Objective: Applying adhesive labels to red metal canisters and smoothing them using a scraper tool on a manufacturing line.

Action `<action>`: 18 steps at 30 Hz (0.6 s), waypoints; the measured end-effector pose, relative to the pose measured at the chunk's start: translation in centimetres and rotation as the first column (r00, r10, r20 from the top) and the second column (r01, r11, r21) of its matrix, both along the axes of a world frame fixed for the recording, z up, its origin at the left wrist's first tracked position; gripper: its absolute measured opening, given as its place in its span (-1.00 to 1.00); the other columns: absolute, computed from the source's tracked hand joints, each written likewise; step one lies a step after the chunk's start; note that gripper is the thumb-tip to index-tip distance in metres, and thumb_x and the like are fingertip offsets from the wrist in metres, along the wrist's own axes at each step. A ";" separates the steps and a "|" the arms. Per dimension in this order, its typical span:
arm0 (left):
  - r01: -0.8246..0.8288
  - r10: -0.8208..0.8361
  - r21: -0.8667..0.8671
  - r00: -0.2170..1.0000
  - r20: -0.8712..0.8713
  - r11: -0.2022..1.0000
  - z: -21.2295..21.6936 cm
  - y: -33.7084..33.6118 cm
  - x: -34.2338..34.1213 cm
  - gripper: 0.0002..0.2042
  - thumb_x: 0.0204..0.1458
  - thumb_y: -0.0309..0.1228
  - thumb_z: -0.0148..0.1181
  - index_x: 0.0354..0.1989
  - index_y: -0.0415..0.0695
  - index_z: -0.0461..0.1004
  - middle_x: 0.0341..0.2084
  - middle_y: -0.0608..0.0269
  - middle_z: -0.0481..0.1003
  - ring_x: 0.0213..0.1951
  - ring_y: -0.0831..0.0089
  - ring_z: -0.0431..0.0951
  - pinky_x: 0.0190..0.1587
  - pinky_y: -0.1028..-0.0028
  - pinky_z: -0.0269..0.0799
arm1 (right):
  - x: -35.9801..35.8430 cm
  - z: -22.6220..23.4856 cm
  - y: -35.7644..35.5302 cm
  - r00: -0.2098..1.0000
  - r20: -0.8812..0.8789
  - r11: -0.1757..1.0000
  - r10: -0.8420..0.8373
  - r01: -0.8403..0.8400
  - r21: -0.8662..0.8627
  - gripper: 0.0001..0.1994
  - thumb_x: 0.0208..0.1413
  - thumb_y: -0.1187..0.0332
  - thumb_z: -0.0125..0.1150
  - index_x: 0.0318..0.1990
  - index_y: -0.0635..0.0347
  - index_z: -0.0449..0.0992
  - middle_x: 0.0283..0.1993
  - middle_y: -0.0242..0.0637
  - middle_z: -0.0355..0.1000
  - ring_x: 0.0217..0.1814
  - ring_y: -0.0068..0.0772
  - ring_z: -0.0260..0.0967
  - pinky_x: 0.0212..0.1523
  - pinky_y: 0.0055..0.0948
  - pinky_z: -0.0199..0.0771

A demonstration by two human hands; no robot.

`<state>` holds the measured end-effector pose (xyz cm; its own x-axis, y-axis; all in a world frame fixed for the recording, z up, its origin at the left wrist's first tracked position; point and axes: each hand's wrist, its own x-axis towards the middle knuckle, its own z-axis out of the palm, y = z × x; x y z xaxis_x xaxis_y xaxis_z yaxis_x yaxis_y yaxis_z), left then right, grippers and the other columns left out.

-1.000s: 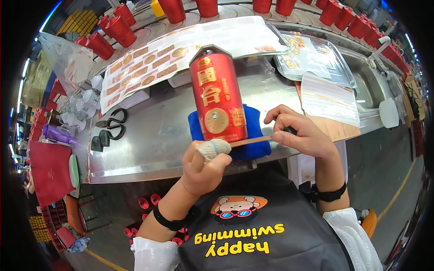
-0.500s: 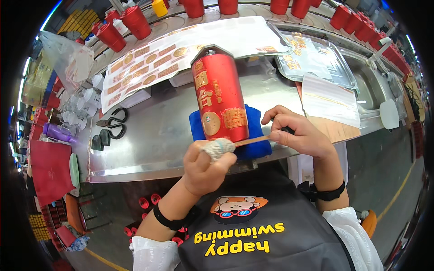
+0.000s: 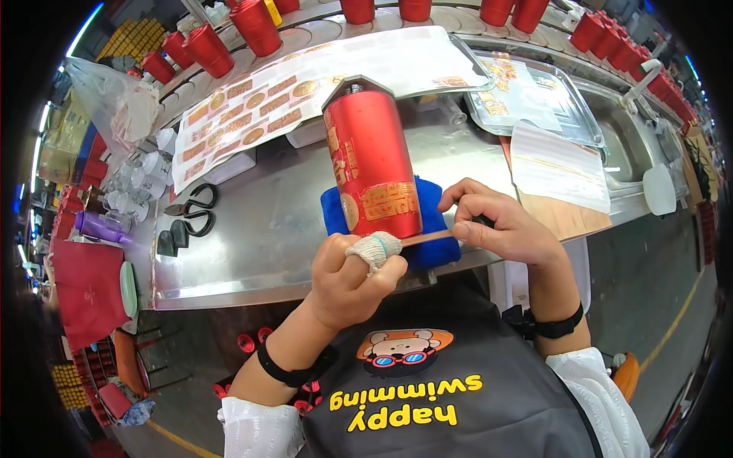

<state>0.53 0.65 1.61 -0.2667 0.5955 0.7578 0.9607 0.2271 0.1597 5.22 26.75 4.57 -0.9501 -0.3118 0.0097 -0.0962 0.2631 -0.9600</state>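
The left hand, its thumb cloth-wrapped, curls in a narrow grip against the red cylinder lying on a blue cloth on the surface, while the right hand pinches a thin stick.

A factory packing line: rows of red cylinders ride a conveyor behind the steel workbench, with label sheets spread on it.

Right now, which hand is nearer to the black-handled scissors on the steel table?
Left. The left hand is at the base of the red cylinder, right of the scissors. The right hand holds a thin stick beyond the cylinder, farther away.
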 end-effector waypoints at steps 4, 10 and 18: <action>-0.021 0.006 0.158 0.996 0.091 0.987 -1.5 -0.2 0.0 -0.64 -0.34 -0.65 0.26 -0.27 -0.07 0.50 -0.30 0.14 0.48 -0.39 0.21 0.45 -0.43 0.35 0.40 | -0.2 0.2 -0.6 1.000 -0.006 1.000 0.007 -0.008 -0.028 -0.78 0.18 0.30 0.19 -0.39 0.27 0.43 -0.08 -0.26 0.31 -0.16 -0.51 0.25 -0.15 -0.52 0.30; -0.032 0.024 0.127 0.998 0.062 0.991 -0.8 0.0 0.2 -0.65 -0.28 -0.66 0.27 -0.26 -0.05 0.45 -0.33 0.16 0.48 -0.39 0.18 0.44 -0.37 0.30 0.39 | -0.2 -0.1 -0.2 0.998 -0.063 0.999 0.032 -0.030 0.030 -0.76 0.18 0.27 0.20 -0.43 0.24 0.42 -0.03 -0.24 0.27 -0.15 -0.55 0.23 -0.14 -0.53 0.30; 0.017 -0.018 0.030 1.000 0.011 0.999 -0.6 -0.2 -0.1 -0.64 -0.26 -0.69 0.28 -0.25 -0.04 0.42 -0.34 0.15 0.46 -0.40 0.15 0.42 -0.36 0.26 0.37 | -0.4 0.5 -0.7 0.998 -0.059 1.000 0.017 -0.015 0.020 -0.78 0.16 0.29 0.21 -0.40 0.27 0.44 -0.06 -0.24 0.31 -0.09 -0.44 0.24 -0.07 -0.47 0.27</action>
